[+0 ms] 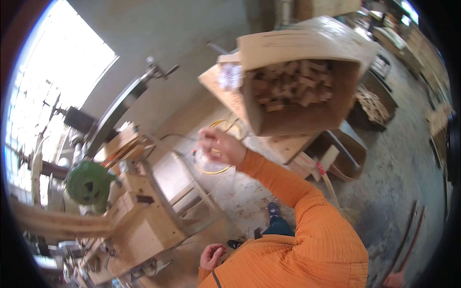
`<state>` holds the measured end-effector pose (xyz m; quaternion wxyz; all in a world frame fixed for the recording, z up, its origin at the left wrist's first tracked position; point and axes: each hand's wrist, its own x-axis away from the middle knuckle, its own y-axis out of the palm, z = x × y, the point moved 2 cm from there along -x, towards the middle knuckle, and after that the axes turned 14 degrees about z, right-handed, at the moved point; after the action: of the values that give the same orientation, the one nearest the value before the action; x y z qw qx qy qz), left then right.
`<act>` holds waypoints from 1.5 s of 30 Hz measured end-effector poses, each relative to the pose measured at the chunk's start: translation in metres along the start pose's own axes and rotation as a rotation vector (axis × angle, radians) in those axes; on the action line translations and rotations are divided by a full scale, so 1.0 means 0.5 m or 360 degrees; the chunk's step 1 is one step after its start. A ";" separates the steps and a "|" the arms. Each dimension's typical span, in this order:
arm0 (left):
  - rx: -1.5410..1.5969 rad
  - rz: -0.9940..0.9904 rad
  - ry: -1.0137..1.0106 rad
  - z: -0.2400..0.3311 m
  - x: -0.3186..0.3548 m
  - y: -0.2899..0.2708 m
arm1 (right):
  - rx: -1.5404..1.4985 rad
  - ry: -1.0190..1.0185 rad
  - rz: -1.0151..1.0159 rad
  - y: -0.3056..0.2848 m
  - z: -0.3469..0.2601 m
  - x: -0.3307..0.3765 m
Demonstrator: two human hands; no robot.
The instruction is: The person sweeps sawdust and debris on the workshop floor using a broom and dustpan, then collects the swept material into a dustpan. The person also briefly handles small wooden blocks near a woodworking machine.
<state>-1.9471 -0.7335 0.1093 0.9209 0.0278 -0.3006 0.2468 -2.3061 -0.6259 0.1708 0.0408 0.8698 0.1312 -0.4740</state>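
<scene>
Your right hand (222, 146) pinches a clear plastic bag (206, 161) below the cardboard box (297, 115) of wood blocks (293, 89); your left hand (212, 257) is curled shut, empty.

**Clear plastic in the raised hand**

A crumpled piece of clear plastic (207, 161), perhaps a thin bag, hangs from the fingers of the raised right hand (222, 146), dangling loosely above the dusty floor, in front of a yellow hoop.

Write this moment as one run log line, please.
right hand: raised, holding clear crinkly plastic | left hand: low, fingers curled, holding nothing visible | nearby: open brown cardboard box of small wooden blocks
</scene>
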 end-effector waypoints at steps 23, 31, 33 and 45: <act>-0.0483 -0.0728 0.0363 0.061 -0.082 0.361 | 0.1234 0.0667 0.0712 -0.595 -0.139 0.218; -0.0440 -0.0523 0.0339 0.050 -0.069 0.320 | 0.0550 0.0292 0.0141 -0.424 -0.139 0.187; -0.0477 -0.0543 0.0366 0.045 -0.073 0.322 | 0.0561 0.0196 0.0316 -0.409 -0.106 0.147; -0.0445 -0.0600 0.0292 0.019 -0.086 0.318 | 0.1971 0.0736 0.0226 -0.485 0.113 -0.002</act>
<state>-2.0571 -0.6147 0.0772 0.9689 -0.0669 -0.2366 0.0283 -2.4172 -0.4038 0.1536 -0.4646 0.8184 -0.2178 -0.2590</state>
